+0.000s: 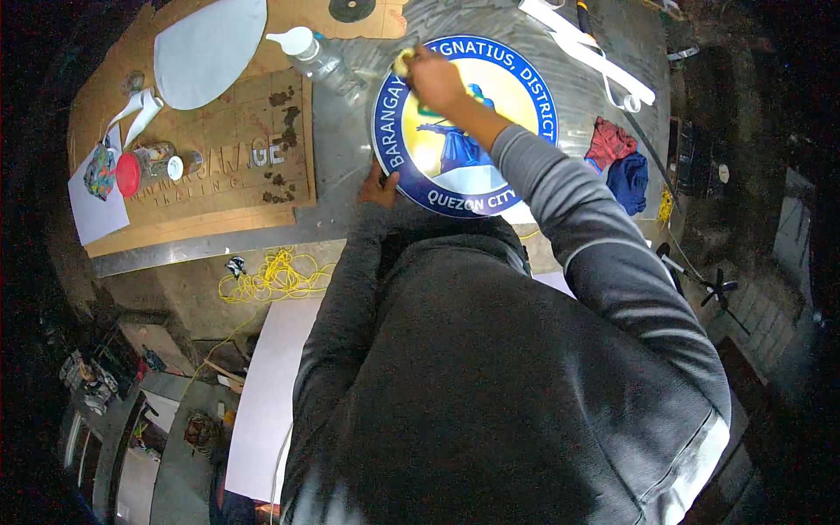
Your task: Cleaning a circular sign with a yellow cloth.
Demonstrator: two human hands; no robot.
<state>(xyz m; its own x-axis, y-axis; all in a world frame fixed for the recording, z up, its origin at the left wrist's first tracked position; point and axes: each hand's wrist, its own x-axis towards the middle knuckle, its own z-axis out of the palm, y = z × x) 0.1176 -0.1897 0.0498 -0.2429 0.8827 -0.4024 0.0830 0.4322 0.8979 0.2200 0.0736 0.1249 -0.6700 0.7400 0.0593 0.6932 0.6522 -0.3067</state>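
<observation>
Bent over a grey metal table [341, 166], we press on with a round sign [451, 149], its blue border ringed in white lettering around a yellow field and a blue figure. The sign lies face up directly before us, close to the table's near edge. Our right hand [437, 83] reaches across it to the upper left rim, fingers closed on a pale yellow pad [403, 61], while the grey sleeve crosses the sign and covers part of its right half. Our left hand [378, 189] is at the lower left rim, touching the border; with its fingertips partly hidden, we cannot tell whether it pinches the edge or merely rests there.

Just left of the sign is a clear bottle [328, 66] with a white top. Farther left, we see brown cardboard [210, 118] with letter shapes along its lower part, a red-lidded jar [157, 164] lying on it and a rounded white sheet [210, 52] above. A black disc [352, 9] sits at the far edge of the view. To the right are curling white strips [595, 57], a red cloth [611, 142] and a navy cloth [626, 182] touching it. Below the table, a yellow cord [278, 276] lies in tangled loops on the floor.
</observation>
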